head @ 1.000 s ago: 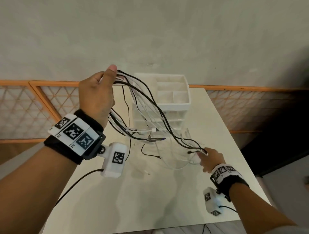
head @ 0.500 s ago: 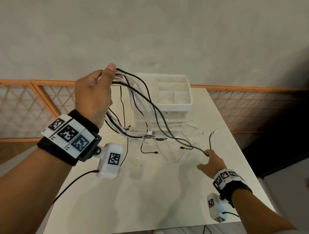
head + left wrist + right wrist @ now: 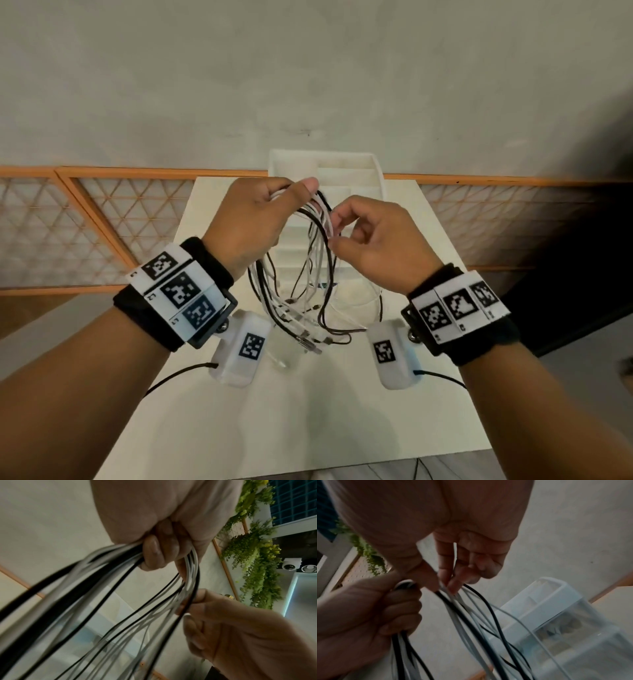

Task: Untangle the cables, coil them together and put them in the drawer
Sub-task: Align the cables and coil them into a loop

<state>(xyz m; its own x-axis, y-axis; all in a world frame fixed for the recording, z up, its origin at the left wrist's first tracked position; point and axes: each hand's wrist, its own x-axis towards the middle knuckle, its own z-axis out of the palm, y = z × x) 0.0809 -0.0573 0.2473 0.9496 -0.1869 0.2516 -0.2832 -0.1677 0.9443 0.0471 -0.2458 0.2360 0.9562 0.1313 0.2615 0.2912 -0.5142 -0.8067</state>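
Observation:
A bundle of black and white cables (image 3: 317, 260) hangs in loops above the white table (image 3: 308, 411). My left hand (image 3: 253, 219) grips the top of the bundle, thumb pressed over the strands (image 3: 120, 563). Beside it, my right hand (image 3: 373, 240) pinches a few strands of the same bundle (image 3: 452, 592) between thumb and fingertips. The cable plugs (image 3: 308, 339) dangle low, near the tabletop. Behind the hands stands the white drawer unit (image 3: 342, 171) with its compartment tray on top; in the right wrist view a translucent drawer (image 3: 565, 635) shows.
The table's far edge meets a grey wall with an orange lattice rail (image 3: 102, 219). Black wrist-camera leads (image 3: 178, 377) trail off both wrists. Green plants (image 3: 257, 561) appear in the left wrist view.
My right hand rose from the table at the right and came up beside the left hand, now pinching the bundle. The cables lifted off the table and hang in tighter loops.

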